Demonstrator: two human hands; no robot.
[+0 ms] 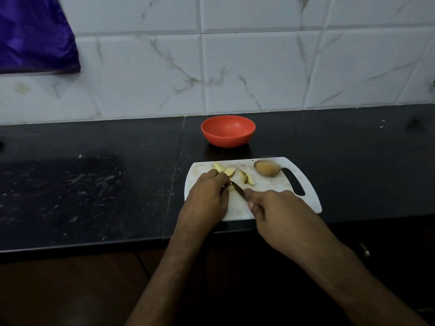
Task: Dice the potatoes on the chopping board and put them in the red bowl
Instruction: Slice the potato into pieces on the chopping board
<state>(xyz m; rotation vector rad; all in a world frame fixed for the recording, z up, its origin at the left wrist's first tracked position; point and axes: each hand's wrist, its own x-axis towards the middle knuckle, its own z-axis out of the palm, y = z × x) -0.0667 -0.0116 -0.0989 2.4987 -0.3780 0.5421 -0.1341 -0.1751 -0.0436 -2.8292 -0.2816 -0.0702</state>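
1. Step in hand: dicing. My left hand (pixel 207 191) curls over a pale yellow potato piece (pixel 231 187) at the centre of the white plastic chopping board with a slot handle (pixel 303 198), fingertips pinching it down. Most of the piece is hidden under my fingers.
2. My right hand (pixel 266 208) is wrapped tight around the handle of a small dark-bladed knife (pixel 239 190); the blade angles up-left, tip against the held piece.
3. Loose skin-on potato wedges (pixel 244 177) lie just above my left hand, toward the board's top left. One whole brown unpeeled potato (pixel 267 171) sits at the board's upper right, untouched.
4. The round red plastic bowl (pixel 227 130) stands above the board at mid-frame, near it but apart. Nothing visible in it.
5. Judgement: early in the task. The next move calls for a short downward cut, left fingertips tucked clear of the edge; the wedges need cross-cuts before any transfer.
6. Surface: black stone countertop (pixel 94 184), scuffed, with pale specks, a seam running down left of the board.
7. Room: white marble-veined wall tiles (pixel 259 67) behind; a purple glossy cloth (pixel 35 34) hangs at upper left. Light is dim.
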